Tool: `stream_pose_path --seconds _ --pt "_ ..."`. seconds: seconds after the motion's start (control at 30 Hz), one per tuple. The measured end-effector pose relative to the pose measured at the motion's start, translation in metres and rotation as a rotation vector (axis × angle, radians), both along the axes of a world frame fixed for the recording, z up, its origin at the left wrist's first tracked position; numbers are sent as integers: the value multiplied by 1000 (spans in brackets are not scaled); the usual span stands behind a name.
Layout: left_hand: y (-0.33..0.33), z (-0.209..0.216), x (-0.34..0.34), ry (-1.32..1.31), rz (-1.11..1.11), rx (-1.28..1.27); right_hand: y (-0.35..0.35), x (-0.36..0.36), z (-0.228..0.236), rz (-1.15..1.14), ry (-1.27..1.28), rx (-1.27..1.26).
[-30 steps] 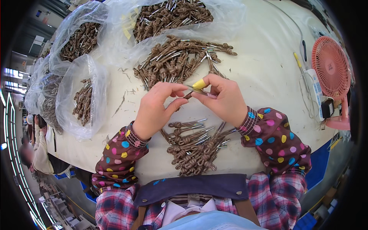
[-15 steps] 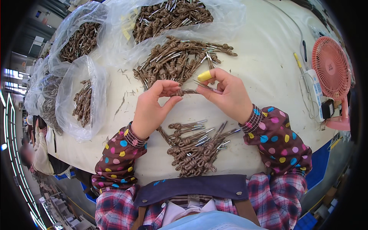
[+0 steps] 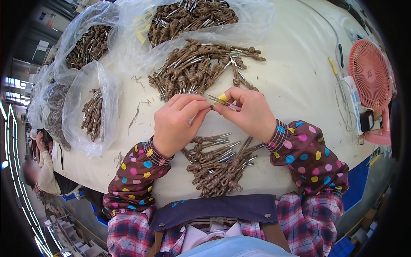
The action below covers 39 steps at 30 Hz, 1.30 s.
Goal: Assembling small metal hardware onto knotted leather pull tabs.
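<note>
My left hand [image 3: 177,122] is closed in a pinch, its fingertips meeting those of my right hand above the table. Most of the brown cord [image 3: 211,108] between them is hidden by the fingers. My right hand [image 3: 251,112] grips a slim pointed metal tool [image 3: 219,100] with a pinkish part, its tip slanting toward the left hand. A yellow wrap covers a right fingertip. Just beyond the hands spreads a pile of knotted brown cords with metal tips [image 3: 192,68]. Nearer my body lies a smaller heap of similar cords [image 3: 216,169].
Clear plastic bags hold more cords: one open bag [image 3: 257,17] at the back, others [image 3: 109,124] at the left. On the right stand a pink fan [image 3: 370,70] and a white power strip [image 3: 354,100]. A co-worker [image 3: 47,173] is at the far left.
My hands have come together, and my left fingers have closed over the cord that showed between them. The tool's tip has shifted left and slightly down. The co-worker's arm has risen.
</note>
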<state>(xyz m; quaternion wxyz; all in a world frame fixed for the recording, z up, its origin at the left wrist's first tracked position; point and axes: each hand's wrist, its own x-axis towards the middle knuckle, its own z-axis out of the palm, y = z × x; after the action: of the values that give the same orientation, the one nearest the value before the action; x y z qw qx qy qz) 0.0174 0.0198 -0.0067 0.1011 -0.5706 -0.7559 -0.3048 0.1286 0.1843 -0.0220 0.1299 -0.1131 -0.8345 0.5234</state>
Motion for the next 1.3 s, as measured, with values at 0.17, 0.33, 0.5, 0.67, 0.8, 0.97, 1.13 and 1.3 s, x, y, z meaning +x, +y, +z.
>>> stream_pose_path --seconds 0.17,0.33,0.5,0.67,0.8,0.97,1.13,1.3 --pt "-3 -7 2 -446 41 -17 0 -2 -4 28 36 -147" --pt "-5 -4 -1 -871 85 -62 4 3 4 -5 103 182" --pt "-4 -4 1 -894 116 -83 2 2 4 -40 245 540" --pt "-2 -3 4 -799 113 -115 -1 2 0 -35 281 801" --pt "-2 -5 4 -806 100 -112 -2 2 0 -18 293 846" --pt "-2 -5 5 -808 100 -126 -1 4 1 -8 311 885" --pt "-2 -6 5 -810 98 -108 -1 4 2 -23 335 902" --pt "-2 -8 6 -813 94 -98 -1 4 2 -9 337 906"
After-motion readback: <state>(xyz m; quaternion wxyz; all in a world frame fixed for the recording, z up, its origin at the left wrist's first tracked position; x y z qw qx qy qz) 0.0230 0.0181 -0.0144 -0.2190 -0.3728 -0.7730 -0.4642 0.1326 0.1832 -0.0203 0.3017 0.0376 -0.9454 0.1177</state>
